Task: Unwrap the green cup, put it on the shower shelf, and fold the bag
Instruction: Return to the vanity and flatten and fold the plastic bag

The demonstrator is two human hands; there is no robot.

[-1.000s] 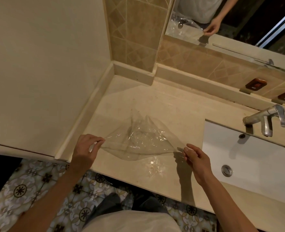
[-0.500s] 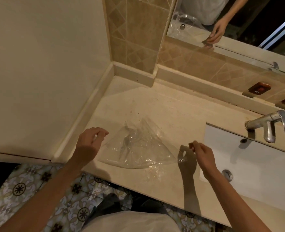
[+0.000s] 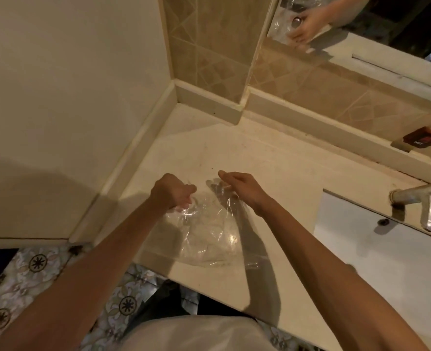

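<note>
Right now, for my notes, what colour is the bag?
Colourless and see-through, the bag; head view.

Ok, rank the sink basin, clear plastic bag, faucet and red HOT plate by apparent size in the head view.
sink basin, cropped by the frame edge
clear plastic bag
faucet, also cropped
red HOT plate, near the faucet's size, so these two are unsure

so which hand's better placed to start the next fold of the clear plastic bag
Left, probably. The left hand grips the far-left edge of the crumpled clear plastic bag on the beige counter; the right hand lies over the far-right edge, grip unclear.
</note>
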